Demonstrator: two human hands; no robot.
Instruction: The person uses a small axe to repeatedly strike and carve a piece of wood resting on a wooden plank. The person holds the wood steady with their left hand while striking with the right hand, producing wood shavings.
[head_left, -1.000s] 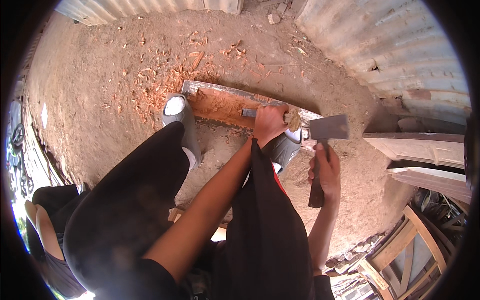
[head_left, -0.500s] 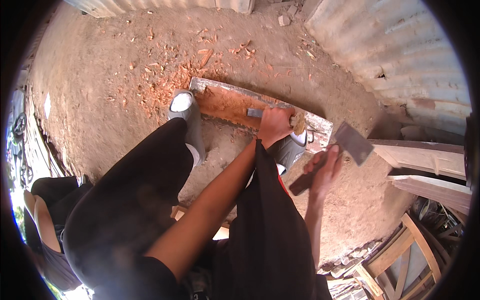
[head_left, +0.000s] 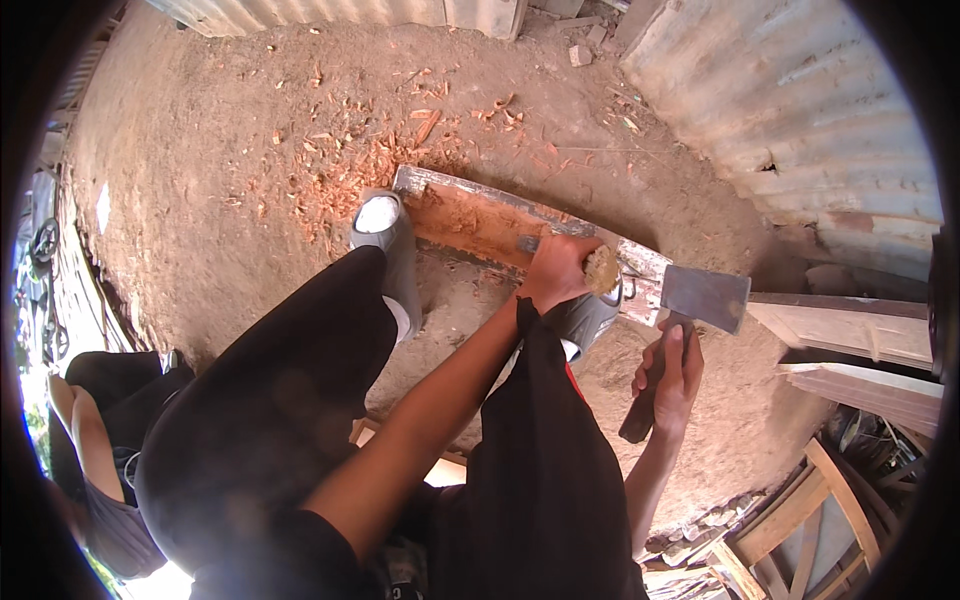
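In the frame's upper middle, the left hand has its grip closed round a chisel over a reddish wooden board, while right of centre the right hand grips a broad-headed tool.

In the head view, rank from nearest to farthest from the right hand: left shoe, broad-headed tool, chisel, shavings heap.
1. Broad-headed tool, in the right hand.
2. Chisel, held in the left hand.
3. Left shoe, at the board's left end.
4. Shavings heap, upper left, farthest out.
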